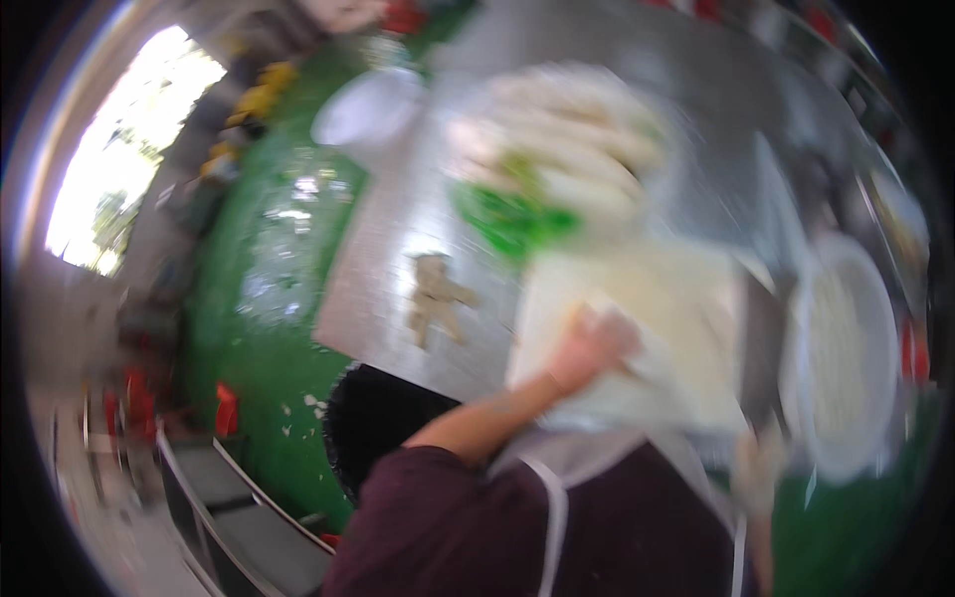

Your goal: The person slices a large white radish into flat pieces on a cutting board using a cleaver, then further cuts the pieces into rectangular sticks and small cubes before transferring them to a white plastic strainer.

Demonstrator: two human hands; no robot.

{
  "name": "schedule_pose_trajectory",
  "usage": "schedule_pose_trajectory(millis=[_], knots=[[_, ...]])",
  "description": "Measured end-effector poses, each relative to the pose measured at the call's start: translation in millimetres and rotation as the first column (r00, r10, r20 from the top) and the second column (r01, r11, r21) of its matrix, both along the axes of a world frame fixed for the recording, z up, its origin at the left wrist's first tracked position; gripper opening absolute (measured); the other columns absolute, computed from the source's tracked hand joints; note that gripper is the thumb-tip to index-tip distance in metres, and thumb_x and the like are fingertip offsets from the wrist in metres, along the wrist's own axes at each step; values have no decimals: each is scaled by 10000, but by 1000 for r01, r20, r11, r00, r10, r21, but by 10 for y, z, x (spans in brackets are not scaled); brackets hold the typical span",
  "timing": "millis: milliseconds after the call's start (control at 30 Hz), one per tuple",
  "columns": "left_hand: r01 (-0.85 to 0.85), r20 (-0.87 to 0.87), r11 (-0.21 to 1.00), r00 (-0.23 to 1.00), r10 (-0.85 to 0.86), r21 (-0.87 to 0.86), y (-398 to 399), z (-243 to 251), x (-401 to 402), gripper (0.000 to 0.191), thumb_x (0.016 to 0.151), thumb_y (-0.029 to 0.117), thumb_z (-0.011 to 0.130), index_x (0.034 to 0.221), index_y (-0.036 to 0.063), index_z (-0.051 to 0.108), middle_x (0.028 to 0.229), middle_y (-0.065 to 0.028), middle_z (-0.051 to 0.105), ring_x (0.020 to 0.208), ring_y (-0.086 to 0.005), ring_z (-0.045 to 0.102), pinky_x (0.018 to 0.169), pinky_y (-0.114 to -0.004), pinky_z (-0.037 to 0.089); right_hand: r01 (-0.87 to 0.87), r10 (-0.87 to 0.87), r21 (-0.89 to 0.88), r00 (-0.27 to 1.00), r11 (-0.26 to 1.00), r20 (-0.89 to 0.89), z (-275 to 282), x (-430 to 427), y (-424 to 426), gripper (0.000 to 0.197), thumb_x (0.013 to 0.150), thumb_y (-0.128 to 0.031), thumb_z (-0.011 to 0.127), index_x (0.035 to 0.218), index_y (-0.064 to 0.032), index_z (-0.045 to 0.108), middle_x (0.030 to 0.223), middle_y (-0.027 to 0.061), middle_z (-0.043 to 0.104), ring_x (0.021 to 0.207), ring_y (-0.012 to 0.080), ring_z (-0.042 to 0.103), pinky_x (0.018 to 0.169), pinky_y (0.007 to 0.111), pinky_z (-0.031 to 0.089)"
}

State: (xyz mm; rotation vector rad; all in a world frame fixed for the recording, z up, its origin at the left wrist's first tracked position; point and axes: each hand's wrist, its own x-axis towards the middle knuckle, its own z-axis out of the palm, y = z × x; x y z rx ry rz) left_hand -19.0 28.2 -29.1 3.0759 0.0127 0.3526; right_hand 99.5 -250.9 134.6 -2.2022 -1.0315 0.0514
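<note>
The picture is badly motion-blurred. My left hand (600, 343) rests over a large white board (634, 403), touching a pale piece on it; whether its fingers grip the piece is unclear. Low at the right, beside the board's near corner, is my right hand (761, 459), smeared, its fingers and anything in them not readable. Past the board lies a heap of pale, elongated pieces (589, 149), seemingly in clear plastic, with a bright green plastic-like thing (507, 216) at its near side. A white oval tub (888, 373) with pale contents stands right of the board.
A tan, glove-like thing (436, 298) lies on the metal table (477, 336). A black-lined bin (380, 418) stands at the table's near left corner, and a white round container (369, 108) at its far left. Grey chairs or frames (246, 492) stand lower left on the floor.
</note>
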Motion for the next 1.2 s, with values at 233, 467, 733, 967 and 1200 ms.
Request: schedule_pose_trajectory(millis=[233, 467, 733, 967, 1200], knots=[[-100, 167, 979, 977, 130, -177, -2, 372, -132, 423, 801, 82, 514, 1215, 152, 565, 1310, 15, 518, 1218, -196, 455, 1008, -523, 265, -121, 135, -481, 991, 868, -6, -5, 143, 656, 286, 882, -176, 463, 1141, -67, 518, 834, 189, 639, 748, 373, 615, 656, 473, 481], [-62, 199, 921, 969, 148, -385, -111, 438, -89, 404, 688, 17, 549, 1083, 96, 581, 1186, -51, 556, 1141, -253, 470, 949, -439, 314, -239, 353, -659, 935, 713, 44, 91, 217, 732, 213, 878, -139, 473, 1079, -98, 532, 768, 125, 637, 687, 322, 626, 586, 438, 481], [-105, 221, 901, 951, 215, -422, -142, 457, 5, 410, 654, 36, 524, 1059, 88, 565, 1128, -39, 536, 1092, -233, 451, 906, -409, 302, -319, 493, -705, 868, 634, 51, 230, 416, 852, 103, 858, -141, 455, 934, -79, 488, 662, 110, 610, 569, 328, 618, 486, 442, 485], [-93, 187, 877, 961, 203, -472, -89, 454, 18, 409, 643, 39, 513, 1047, 76, 564, 1126, -52, 533, 1090, -239, 450, 902, -403, 299, -396, 504, -777, 856, 490, -119, 313, 627, 1040, 113, 855, -143, 450, 897, -46, 492, 639, 139, 604, 572, 347, 618, 483, 467, 473], [-101, 158, 852, 965, 210, -514, -60, 431, 49, 428, 643, 49, 472, 1058, 47, 577, 1124, -110, 543, 1072, -296, 465, 932, -405, 291, -406, 473, -789, 864, 461, -169, 14, 628, 1237, 140, 878, -201, 486, 901, -63, 486, 639, 139, 597, 617, 352, 611, 575, 457, 473]])
